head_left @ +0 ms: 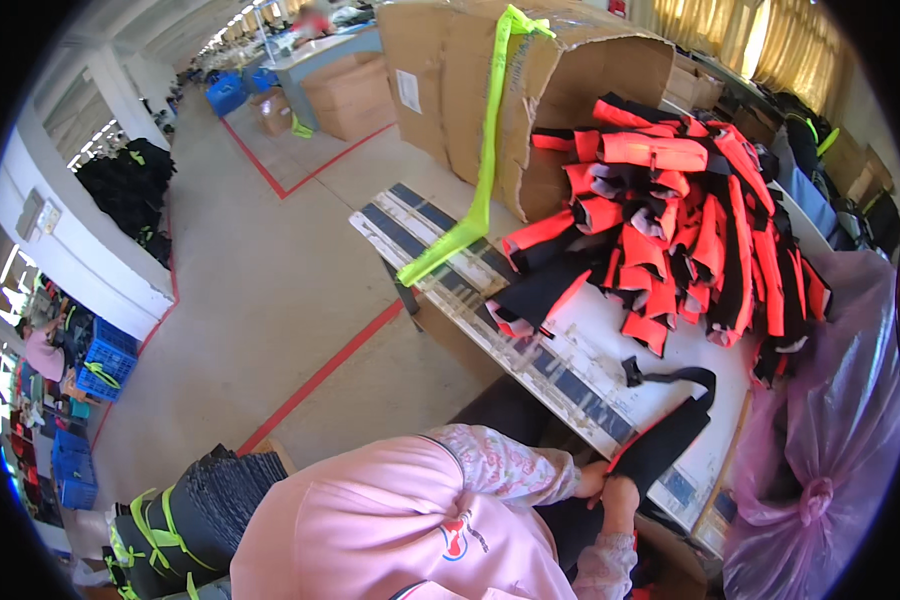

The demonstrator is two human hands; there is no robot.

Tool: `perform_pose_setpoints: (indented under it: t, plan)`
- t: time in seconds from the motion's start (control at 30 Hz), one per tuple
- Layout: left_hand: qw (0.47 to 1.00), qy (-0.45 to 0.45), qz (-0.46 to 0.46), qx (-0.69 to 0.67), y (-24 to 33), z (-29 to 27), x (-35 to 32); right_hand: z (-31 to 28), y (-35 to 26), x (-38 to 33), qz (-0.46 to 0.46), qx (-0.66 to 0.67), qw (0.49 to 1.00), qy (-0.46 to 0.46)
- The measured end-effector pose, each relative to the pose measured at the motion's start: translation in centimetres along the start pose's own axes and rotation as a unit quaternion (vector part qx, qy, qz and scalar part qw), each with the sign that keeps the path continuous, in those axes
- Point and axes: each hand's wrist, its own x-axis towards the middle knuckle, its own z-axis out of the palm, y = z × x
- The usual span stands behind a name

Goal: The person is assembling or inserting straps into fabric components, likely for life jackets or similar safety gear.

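A black fabric piece with a bright red-orange edge [667, 440] lies slantwise over the near end of the work table. From its far end a black strap [685, 376] curls back to a small dark buckle [632, 372]. At its near end, by the table edge, my left hand [592, 482] has its fingers closed on the cloth. Close beside it, my right hand [622, 496] is also closed on this end, its fingers partly hidden. Farther up the table lies a large heap of similar red-orange and black pieces [660, 230].
A big open cardboard box [460, 100] lies on its side behind the heap. A neon-yellow strip [485, 160] hangs from it onto the taped table [540, 375]. A tied pink plastic bag [820, 430] stands at right. Bundled dark fabric [210, 510] sits at lower left.
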Motion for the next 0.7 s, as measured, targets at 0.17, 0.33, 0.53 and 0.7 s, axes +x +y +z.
perform_pose_setpoints:
  t: [0.17, 0.33, 0.53, 0.7]
  plan:
    - [0.993, -0.068, 0.088, 0.05, 0.3, -1.6, -1.5, -0.2, 0.3, -3.0, -0.154, 0.041, 0.937, 0.312]
    - [0.994, 0.063, -0.019, -0.087, 1.9, -1.5, -1.8, -0.1, 5.1, -6.9, -0.149, 0.538, 0.728, 0.399]
    - [0.993, 0.111, -0.021, -0.04, 2.0, 0.4, -1.9, -0.3, 2.4, -4.0, -0.162, 0.111, 0.825, 0.53]
    - [0.982, 0.185, -0.011, -0.041, 1.0, 1.1, -0.5, 3.3, 1.8, -0.5, -0.175, 0.174, 0.814, 0.526]
